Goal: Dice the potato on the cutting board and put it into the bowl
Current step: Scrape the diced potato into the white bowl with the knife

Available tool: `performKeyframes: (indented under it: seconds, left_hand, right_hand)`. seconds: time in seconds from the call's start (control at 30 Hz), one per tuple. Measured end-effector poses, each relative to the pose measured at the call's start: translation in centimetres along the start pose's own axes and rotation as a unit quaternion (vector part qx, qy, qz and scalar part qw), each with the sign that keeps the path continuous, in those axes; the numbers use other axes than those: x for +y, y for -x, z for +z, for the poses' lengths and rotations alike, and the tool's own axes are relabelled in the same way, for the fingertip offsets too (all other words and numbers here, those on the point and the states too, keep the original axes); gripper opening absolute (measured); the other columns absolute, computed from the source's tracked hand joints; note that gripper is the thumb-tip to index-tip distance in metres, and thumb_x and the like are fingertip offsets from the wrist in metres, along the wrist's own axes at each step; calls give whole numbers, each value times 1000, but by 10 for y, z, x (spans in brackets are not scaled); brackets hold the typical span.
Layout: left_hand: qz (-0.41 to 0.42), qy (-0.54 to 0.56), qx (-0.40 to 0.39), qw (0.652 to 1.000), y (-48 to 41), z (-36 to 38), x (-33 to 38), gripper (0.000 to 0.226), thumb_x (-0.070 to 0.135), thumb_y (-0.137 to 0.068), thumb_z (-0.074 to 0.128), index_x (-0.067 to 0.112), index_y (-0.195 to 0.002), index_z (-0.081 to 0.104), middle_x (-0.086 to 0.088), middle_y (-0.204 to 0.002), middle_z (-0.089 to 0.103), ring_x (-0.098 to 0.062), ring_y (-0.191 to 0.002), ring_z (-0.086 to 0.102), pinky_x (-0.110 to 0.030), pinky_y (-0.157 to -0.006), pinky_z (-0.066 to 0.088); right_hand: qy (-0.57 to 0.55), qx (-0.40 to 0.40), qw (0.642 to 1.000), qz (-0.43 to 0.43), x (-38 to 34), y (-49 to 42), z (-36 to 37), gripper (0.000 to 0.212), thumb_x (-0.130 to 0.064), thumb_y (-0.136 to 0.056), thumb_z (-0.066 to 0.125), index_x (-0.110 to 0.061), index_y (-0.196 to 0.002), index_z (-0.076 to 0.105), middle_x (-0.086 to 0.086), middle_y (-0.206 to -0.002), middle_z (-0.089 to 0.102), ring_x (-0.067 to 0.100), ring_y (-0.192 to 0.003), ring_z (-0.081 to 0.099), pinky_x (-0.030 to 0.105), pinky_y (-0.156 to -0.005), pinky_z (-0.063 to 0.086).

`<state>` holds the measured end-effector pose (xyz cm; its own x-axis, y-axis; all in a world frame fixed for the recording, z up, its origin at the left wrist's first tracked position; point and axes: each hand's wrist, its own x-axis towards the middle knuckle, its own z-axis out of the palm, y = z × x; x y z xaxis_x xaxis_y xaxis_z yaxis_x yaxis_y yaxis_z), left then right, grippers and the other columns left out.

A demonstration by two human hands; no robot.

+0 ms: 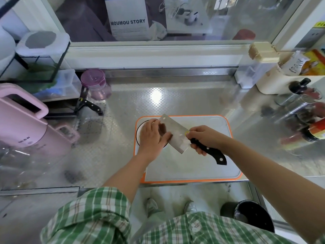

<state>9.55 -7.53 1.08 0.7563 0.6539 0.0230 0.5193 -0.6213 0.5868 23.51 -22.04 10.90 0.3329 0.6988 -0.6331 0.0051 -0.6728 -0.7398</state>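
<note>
Head view, looking down on a shiny metal bench (123, 103). At the far left stands a pink kettle-like appliance (26, 120). Beyond it are a purple-lidded jar (95, 84) and a small black-handled knife (91, 105) lying flat. Near the middle, a white bowl (139, 131) with a dark rim sits on the left end of an orange-edged cutting board (202, 166). The left hand (152, 136) hovers over the bowl and hides most of it, its fingers laid straight and relaxed against the flat of a cleaver (177, 136). The blade slants across the bowl's right side. The right hand (205, 138) is clenched round the cleaver's black riveted handle. The potato cannot be made out; whatever lies in the bowl or on the blade is covered by the left hand. At the far right stand blurred bottles (299, 106).
</note>
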Motion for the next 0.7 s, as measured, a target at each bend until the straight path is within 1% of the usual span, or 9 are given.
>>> performKeyframes:
  seconds: [0.07,0.17,0.27,0.33,0.4,0.5,0.57,0.63,0.7]
  left_hand:
    - [-23,-30,25,999,-2,1,-4,87,64,-78,24,2,-136,42,-16,-141,41,-32,-133,33,-37,-114,20]
    - [-46,-78,57,994,-6,4,-11,76,54,-86,26,-4,-132,44,-22,-137,45,-38,-130,38,-46,-112,27]
    - [-78,-126,63,987,-8,9,-15,55,35,-94,45,-3,-134,41,-20,-140,41,-38,-133,33,-48,-114,21]
    - [-89,-133,64,985,-8,9,-15,46,19,-94,48,-1,-135,40,-18,-142,39,-37,-135,30,-46,-116,16]
    - [-94,-121,82,985,-9,9,-12,41,11,-94,43,0,-134,42,-16,-142,39,-35,-136,30,-43,-117,16]
    - [-71,-50,109,990,-11,5,-1,40,21,-96,41,-3,-127,48,-18,-135,45,-36,-130,36,-45,-113,26]
    - [-68,-16,103,992,-12,4,5,41,20,-95,48,-4,-127,47,-19,-134,44,-36,-129,36,-46,-112,28]
    - [-86,-5,96,992,-14,3,6,42,11,-92,52,-4,-130,44,-19,-137,40,-35,-132,33,-43,-113,26]
    - [-115,6,99,988,-14,1,4,45,-3,-87,48,-3,-132,42,-17,-140,37,-34,-132,32,-40,-112,27]
  right_hand:
    - [4,-17,1000,7,3,4,-3,17,-16,-97,48,-7,-83,50,9,-60,54,20,-41,49,23,-38,40]
    - [4,-40,999,16,7,10,-9,21,-17,-98,49,-10,-78,49,7,-58,55,20,-41,48,23,-38,41]
    - [-12,-43,999,22,14,15,-15,27,-17,-98,50,-13,-72,48,7,-57,54,19,-40,48,22,-37,40]
    - [-23,-36,999,24,19,18,-19,29,-17,-99,50,-13,-70,47,8,-57,53,19,-39,47,22,-36,39]
    - [-29,-29,999,22,22,19,-20,29,-17,-99,49,-13,-70,46,7,-57,53,19,-39,47,22,-36,39]
    - [-24,-27,999,17,22,18,-20,26,-17,-98,49,-12,-73,48,7,-57,53,20,-39,47,22,-36,39]
    - [-17,-32,999,13,20,16,-18,24,-17,-98,50,-12,-74,48,7,-57,53,20,-39,47,23,-36,39]
    - [-13,-34,999,7,19,15,-18,23,-17,-98,50,-11,-76,48,7,-57,53,20,-39,47,23,-37,39]
    - [-16,-28,999,2,19,14,-18,21,-17,-98,49,-10,-78,48,8,-57,53,20,-39,47,23,-37,39]
